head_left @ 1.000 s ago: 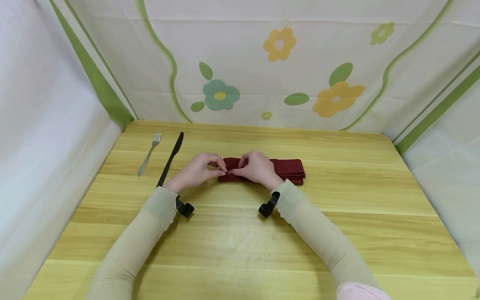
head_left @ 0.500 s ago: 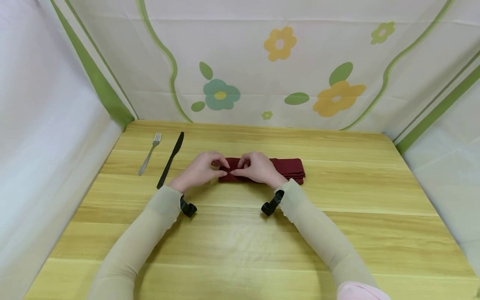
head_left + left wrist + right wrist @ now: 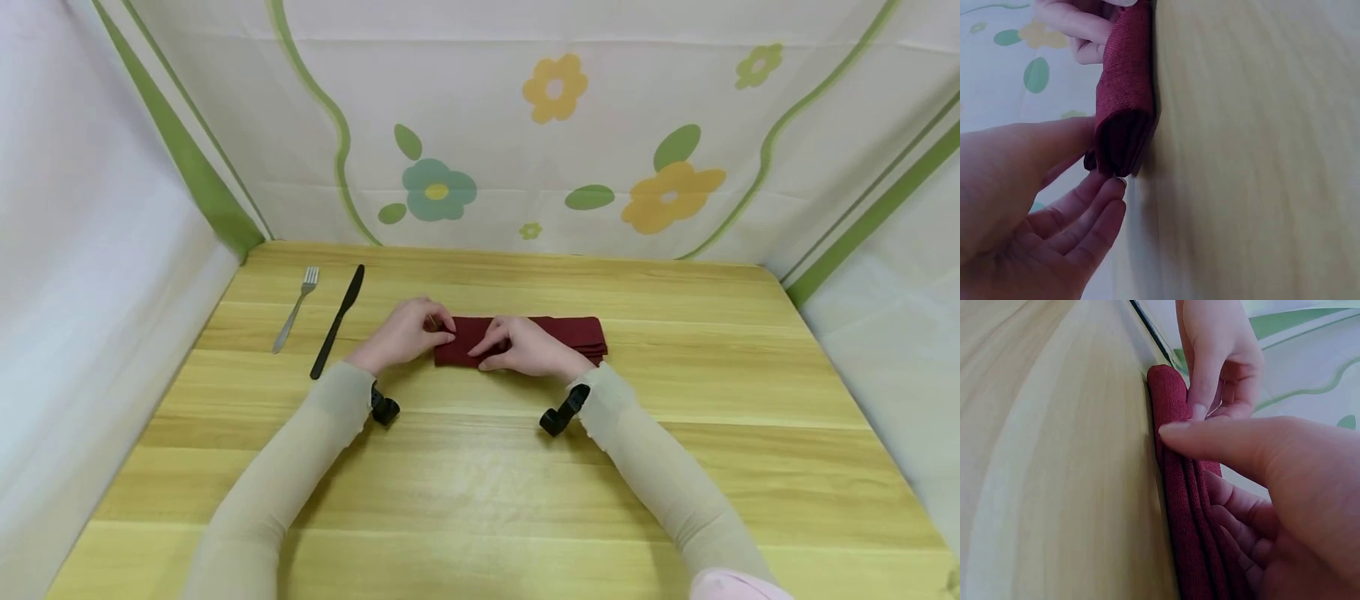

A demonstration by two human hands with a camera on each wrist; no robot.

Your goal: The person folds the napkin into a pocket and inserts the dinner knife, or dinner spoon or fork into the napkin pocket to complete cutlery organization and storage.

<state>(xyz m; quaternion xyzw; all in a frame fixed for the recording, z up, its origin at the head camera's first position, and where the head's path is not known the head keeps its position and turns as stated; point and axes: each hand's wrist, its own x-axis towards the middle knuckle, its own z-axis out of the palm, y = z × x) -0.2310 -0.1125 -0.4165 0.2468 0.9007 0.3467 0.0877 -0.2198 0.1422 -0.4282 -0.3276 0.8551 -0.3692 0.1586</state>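
Observation:
A dark red cloth napkin [image 3: 573, 332], folded into a long flat strip, lies crosswise on the table. My left hand [image 3: 408, 333] pinches its left end between thumb and fingers. In the left wrist view, the rolled-over layers of the napkin [image 3: 1125, 87] show at that end, beside the thumb. My right hand [image 3: 532, 346] grips the napkin near its middle, the thumb at the near edge and the fingers curled over the top. Seen from the right wrist, the right thumb [image 3: 1222, 444] lies on the stacked folds, close to the left hand [image 3: 1222, 356].
A black knife [image 3: 339, 321] lies at a slant left of the left hand. Further left is a silver fork [image 3: 296, 308]. The wooden table [image 3: 480, 500] ends at a white curtain [image 3: 495, 108] with printed flowers; similar cloth hangs at both sides.
My fingertips nearly met at the napkin's left part earlier; now the right hand has slid right and nearer me. The left hand has shifted slightly away, and the cloth between them lies flatter.

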